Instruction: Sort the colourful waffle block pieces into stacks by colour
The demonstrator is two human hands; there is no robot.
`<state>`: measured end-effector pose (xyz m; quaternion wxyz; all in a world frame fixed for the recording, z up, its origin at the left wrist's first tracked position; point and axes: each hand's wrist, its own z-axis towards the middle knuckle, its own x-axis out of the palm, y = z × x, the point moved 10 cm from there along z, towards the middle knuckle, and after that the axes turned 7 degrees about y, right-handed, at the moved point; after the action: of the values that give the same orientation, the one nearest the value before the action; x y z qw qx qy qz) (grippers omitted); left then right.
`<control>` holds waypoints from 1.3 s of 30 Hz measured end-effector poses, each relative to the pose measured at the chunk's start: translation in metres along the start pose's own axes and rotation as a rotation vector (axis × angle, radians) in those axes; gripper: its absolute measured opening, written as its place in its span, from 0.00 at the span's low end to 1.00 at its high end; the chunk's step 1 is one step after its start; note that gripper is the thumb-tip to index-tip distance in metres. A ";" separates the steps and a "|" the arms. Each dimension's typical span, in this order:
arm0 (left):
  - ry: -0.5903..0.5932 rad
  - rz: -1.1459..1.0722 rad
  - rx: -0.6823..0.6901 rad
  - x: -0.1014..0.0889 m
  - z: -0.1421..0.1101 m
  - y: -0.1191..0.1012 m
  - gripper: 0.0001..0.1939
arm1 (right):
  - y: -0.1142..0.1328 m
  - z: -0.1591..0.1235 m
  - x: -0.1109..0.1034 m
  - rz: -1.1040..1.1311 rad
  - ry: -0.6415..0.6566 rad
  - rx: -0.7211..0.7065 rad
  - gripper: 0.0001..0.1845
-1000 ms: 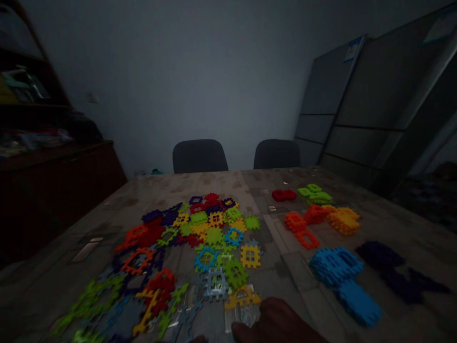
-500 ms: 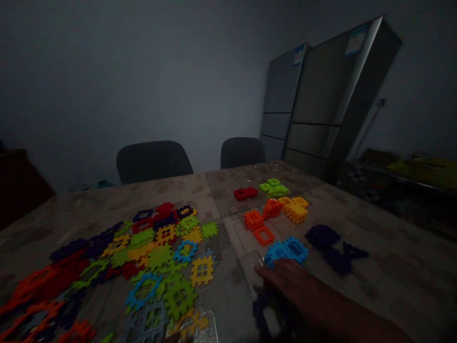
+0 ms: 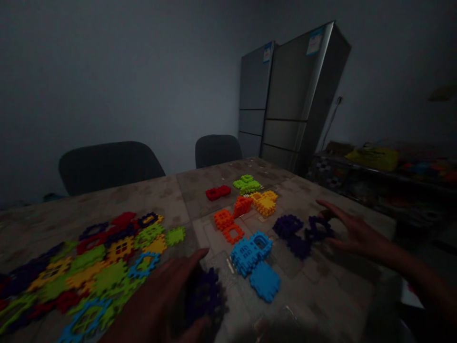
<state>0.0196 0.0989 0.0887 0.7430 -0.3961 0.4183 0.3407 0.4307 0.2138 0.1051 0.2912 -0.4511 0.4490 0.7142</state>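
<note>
The left hand (image 3: 153,300) seems to pinch a dark purple block (image 3: 206,297) in its fingers (image 3: 194,255), but it is too dark and blurry to be sure, and it is just left of the blue block pile (image 3: 252,255) on the desk (image 3: 314,276). Right of that pile, the right hand (image 3: 357,237) has its fingers (image 3: 326,205) spread wide, just beside more purple blocks (image 3: 303,233), with bare desk past them. Behind the pile sit orange blocks (image 3: 228,226) and yellow blocks (image 3: 264,202), and the labels (image 3: 314,42) on the fridge (image 3: 293,95) are too small to read.
</note>
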 end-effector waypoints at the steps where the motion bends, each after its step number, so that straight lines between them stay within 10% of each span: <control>1: 0.007 -0.010 0.006 -0.002 0.009 -0.006 0.38 | -0.006 -0.003 0.004 0.000 -0.004 0.007 0.46; 19: 0.238 -0.157 0.148 0.053 0.127 -0.141 0.33 | -0.051 0.012 0.010 0.151 -0.149 0.040 0.47; 28: 0.231 -0.044 0.094 0.063 0.153 -0.117 0.33 | -0.034 0.023 0.020 0.197 -0.084 -0.079 0.46; 39: 0.271 -0.045 0.031 0.110 0.217 -0.140 0.35 | -0.062 0.017 0.038 0.393 -0.176 0.107 0.47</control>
<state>0.2592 0.2443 0.1066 0.6931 -0.4362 0.5111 0.2609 0.4590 0.2565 0.0501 0.2079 -0.2749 0.5382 0.7691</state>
